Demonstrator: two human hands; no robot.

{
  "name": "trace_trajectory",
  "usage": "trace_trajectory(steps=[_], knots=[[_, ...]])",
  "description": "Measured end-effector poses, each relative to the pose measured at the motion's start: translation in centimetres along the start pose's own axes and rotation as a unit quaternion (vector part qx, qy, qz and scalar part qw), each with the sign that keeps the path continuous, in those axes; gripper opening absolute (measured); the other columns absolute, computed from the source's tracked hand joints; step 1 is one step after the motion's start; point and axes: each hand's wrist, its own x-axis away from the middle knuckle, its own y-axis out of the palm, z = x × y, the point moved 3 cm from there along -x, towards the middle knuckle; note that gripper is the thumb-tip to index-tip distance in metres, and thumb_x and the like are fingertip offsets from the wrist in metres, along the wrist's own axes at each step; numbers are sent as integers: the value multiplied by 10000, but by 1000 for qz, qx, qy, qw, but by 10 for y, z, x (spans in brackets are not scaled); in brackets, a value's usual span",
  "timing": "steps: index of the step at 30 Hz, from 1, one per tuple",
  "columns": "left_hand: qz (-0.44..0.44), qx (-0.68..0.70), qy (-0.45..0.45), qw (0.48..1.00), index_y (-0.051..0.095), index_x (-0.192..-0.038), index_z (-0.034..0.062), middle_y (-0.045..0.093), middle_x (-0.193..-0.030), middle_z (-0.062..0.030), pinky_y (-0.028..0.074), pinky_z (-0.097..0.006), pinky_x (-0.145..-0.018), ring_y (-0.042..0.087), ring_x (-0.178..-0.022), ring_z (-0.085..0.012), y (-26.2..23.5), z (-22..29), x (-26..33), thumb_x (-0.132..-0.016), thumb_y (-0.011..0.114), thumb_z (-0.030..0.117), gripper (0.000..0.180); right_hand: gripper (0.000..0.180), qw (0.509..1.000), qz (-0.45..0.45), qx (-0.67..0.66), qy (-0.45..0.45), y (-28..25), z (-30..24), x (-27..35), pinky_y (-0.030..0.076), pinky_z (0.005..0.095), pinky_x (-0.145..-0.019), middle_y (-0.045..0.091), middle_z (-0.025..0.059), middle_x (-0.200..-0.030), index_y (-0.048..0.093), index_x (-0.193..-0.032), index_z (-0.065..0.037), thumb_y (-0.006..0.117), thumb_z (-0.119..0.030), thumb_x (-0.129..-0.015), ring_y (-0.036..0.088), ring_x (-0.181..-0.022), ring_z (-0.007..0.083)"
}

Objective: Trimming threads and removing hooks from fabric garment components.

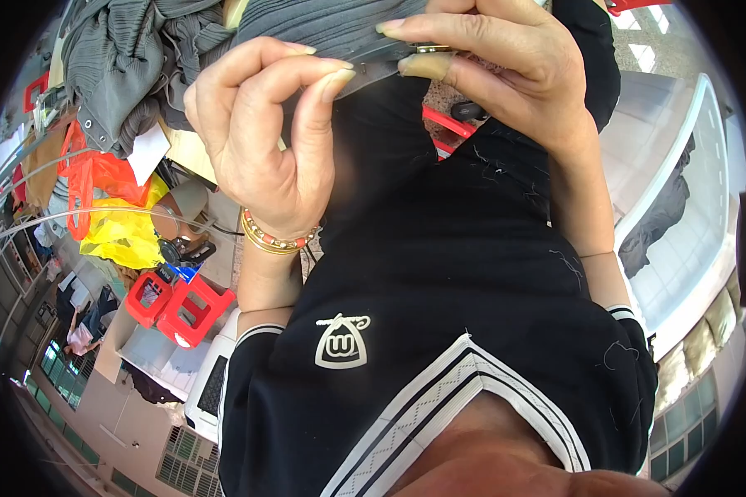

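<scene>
Near top centre, both hands pinch grey pleated fabric w/ a seam edge. Left hand grips it btwn thumb & fingers; beaded bracelet on wrist. Right hand pinches the same edge, a small brass piece at its fingertips. Red stools lie lower left.

You are wearing the only camera on your head, and it is looking steeply down along your chest, so your black shirt is filling the middle and lower part of the picture. Your hands, the left hand and the right hand, are sitting very near the lens at the top edge. The fisheye is bending the view, showing red stools far below the left hand and a pale surface curving out beyond the right.
</scene>
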Motion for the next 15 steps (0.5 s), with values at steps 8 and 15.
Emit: trace_trajectory(steps=[8,15], knots=[[-29,53,-40,997,696,-790,102,624,-887,-42,411,-308,-772,546,-832,-185,-18,11,2,-766,721,126,42,334,998,15,-14,67,-5,-2,3,424,247,-582,600,61,-791,712,-1000,-15,786,-15,-674,571,-676,157],[28,-3,-28,999,693,-803,68,602,-969,-89,448,-285,-774,556,-846,-205,-33,-9,19,-763,757,155,115,381,994,66,-26,82,-1,-6,4,388,226,-606,593,55,-805,698,-1028,9,797,2,-661,538,-710,132]])
